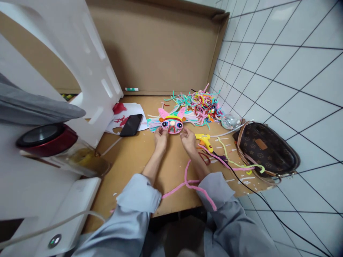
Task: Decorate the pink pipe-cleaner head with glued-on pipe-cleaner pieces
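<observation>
Between my two hands is a pipe-cleaner animal face (pixel 172 125) with big blue eyes, pink pointed ears and a yellow and red band. My left hand (pixel 161 138) pinches its lower left edge. On the lower right edge, the fingers of my right hand (pixel 188 137) are closed. Behind the face lies a bundle of pale blue, white and pink pipe cleaners (pixel 155 124). A yellow hot glue gun (pixel 205 141) rests just right of my right hand. Joined pink pipe cleaners (pixel 185 182) lie on the table between my forearms.
A tangled heap of coloured pipe cleaners (pixel 203 103) fills the back right. At the left are a black phone (pixel 131 125) on paper and a glass bottle (pixel 77 157). A brown handbag (pixel 268 148) and a clear plastic item (pixel 230 121) stand by the tiled wall.
</observation>
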### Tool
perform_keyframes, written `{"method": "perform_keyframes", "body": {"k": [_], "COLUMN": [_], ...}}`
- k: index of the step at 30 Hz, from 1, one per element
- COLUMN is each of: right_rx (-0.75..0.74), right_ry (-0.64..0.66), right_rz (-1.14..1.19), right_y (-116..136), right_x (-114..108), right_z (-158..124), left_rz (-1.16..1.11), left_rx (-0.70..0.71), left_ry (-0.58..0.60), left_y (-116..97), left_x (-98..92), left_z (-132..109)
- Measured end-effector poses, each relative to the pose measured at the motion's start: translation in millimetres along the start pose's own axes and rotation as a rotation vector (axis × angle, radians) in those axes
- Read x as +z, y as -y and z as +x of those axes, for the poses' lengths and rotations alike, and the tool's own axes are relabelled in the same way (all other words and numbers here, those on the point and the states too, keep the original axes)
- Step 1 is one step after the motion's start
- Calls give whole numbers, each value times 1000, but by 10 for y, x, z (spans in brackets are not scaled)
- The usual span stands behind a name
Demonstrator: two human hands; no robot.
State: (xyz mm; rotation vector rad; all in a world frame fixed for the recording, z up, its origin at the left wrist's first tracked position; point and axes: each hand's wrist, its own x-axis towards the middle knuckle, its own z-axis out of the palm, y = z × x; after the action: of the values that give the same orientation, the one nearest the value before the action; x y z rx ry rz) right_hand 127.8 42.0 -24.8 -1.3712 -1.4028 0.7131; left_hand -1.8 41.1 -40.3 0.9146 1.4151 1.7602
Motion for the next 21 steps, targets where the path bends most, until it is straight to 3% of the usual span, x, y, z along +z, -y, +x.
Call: {"method": "perform_keyframes", "body": {"k": [7,21], "right_rx": [28,-44], "right_ry": [102,137], "right_rz": [206,134], "right_y": [-32,-69], "right_x": [63,127], "right_z": [93,138], "left_rz": [-74,-12], "left_rx": [-42,-23], "left_ry": [-18,-33], "left_y": [-42,-23], "left_x": [49,29], "left_z": [-1,-60]}}
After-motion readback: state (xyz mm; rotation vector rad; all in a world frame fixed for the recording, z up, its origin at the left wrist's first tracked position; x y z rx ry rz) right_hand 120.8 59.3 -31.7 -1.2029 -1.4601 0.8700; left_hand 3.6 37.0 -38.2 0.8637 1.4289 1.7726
